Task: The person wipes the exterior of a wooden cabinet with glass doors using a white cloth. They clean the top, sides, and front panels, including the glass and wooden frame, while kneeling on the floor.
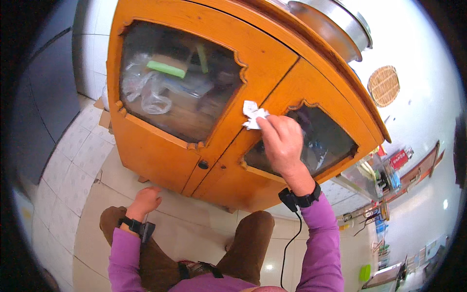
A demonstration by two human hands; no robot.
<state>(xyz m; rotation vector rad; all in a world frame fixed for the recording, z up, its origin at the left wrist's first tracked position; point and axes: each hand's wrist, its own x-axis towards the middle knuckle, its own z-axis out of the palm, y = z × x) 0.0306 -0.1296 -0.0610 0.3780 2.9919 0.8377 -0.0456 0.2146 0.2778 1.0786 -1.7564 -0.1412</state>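
Pinched in the fingers of my right hand (pixel 282 142) is a crumpled white tissue or cloth (pixel 255 115). It lies against the front of an orange-brown wooden cabinet (pixel 160 157), over the upright seam between the two doors. My right wrist and palm pass in front of the right door's glass pane (pixel 324 138). Above my bent left knee hovers my left hand (pixel 146 200), loosely curled with nothing seen in it, near the cabinet's lower edge. Behind the left glass pane (pixel 182 124) are clear plastic bags (pixel 155 93) and a light green object (pixel 166 69). A dark round knob (pixel 203 165) sits low on the left door.
Large metal pots (pixel 335 25) stand on the cabinet top. A woven basket (pixel 384 85) hangs on the white wall. A black cable (pixel 288 248) runs down from my right wrist strap. Dark panels (pixel 51 87) rise at the left, and tiled floor (pixel 204 226) lies below.
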